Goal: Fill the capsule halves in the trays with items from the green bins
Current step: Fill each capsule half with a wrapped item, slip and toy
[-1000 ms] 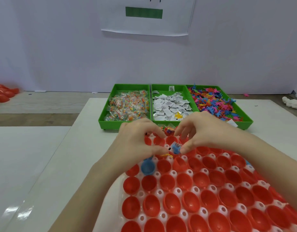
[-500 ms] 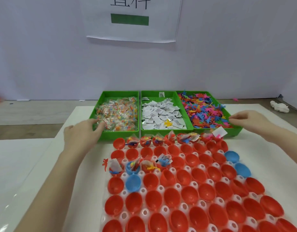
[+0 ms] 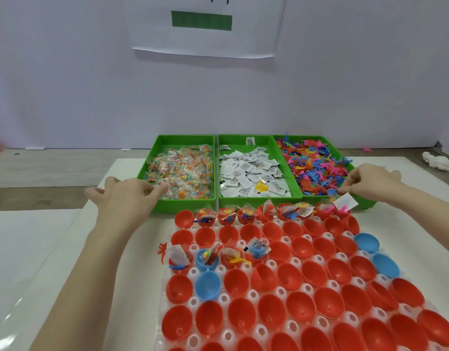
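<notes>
Three green bins sat side by side at the far end of the white table (image 3: pixel 66 249). The left bin (image 3: pixel 156 160) was full of little clear bags of colored candy (image 3: pixel 183 173). The middle bin (image 3: pixel 269 143) held small white packets (image 3: pixel 246 171), with one yellow toy (image 3: pixel 262 186) lying on top of them. The right bin (image 3: pixel 327 139) was piled with tiny plastic toys (image 3: pixel 317 165) in pink, blue, orange and red. Just in front of the bins lay a clear tray (image 3: pixel 276 292) packed with red capsule halves (image 3: pixel 302 312), plus a few blue halves (image 3: pixel 207 288) mixed in. The row of halves nearest the bins already had candy bags, packets and toys in it, and four halves in the third row, on the left side, were filled too. The rest were open cups with nothing in them. The left hand (image 3: pixel 124 196) reached over the near left corner of the candy bin, its fingers spread and loosely bent, with the fingertips (image 3: pixel 160 190) touching the bags. I could not tell if it had hold of one. The right hand (image 3: pixel 370 181) was at the near right edge of the toy bin, and its thumb and fingers were pinched together on a small toy in the pile. A white packet (image 3: pixel 345 202) lay just under that hand, at the front edge of the bin. A sheet of paper with a green bar (image 3: pixel 201 20) hung on the wall behind.
</notes>
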### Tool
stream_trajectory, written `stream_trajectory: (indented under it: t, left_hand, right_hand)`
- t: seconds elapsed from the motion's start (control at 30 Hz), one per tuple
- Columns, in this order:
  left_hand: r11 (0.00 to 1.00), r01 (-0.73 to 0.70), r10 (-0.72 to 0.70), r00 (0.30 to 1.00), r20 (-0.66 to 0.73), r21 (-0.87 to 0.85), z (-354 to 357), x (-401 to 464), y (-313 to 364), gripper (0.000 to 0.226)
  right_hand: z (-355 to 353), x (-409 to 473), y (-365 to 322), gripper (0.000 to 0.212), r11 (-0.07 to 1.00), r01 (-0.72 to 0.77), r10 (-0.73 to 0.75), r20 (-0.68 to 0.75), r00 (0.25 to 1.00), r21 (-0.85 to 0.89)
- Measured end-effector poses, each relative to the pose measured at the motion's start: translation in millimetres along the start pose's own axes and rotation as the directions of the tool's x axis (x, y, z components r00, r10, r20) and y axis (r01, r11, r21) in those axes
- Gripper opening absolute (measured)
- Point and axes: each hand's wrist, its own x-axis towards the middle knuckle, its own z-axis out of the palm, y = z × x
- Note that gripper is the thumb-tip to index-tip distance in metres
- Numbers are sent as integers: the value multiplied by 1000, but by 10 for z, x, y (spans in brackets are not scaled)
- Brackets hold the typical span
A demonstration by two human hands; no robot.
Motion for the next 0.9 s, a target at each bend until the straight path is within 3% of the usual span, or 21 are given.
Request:
stream_trajectory:
  t: [0.13, 0.23, 0.33, 0.47, 0.57, 0.77, 0.9]
  left_hand:
    - [997, -75, 78, 992, 98, -33, -133, 52, -118, 25]
    - [989, -109, 117, 990, 81, -95, -168, 50, -164, 9]
    - [976, -131, 145, 987, 66, -176, -161, 37, -183, 9]
    - [946, -133, 140, 990, 3, -295, -125, 60, -210, 10]
    - [931, -140, 128, 990, -57, -338, -53, 56, -170, 17]
    - [894, -227, 143, 962, -234, -386, 81, -8, 4, 21]
    - [840, -227, 117, 962, -245, -492, 114, -57, 75, 21]
  right_hand:
    - [-35, -37, -2, 21, 993, 67, -59, -85, 995, 99]
    - [-77, -74, -1, 23, 916, 159, -100, -173, 980, 368]
    - [-106, -69, 11, 28, 820, 166, -11, -276, 961, 548]
    - [-91, -20, -9, 19, 690, 96, 70, -197, 978, 718]
    - [-47, -14, -57, 6, 686, 32, 41, -83, 996, 727]
    - [-105, 8, -194, 31, 727, -6, 79, -74, 994, 687]
    - [-114, -110, -507, 20, 792, 189, -178, -77, 981, 581]
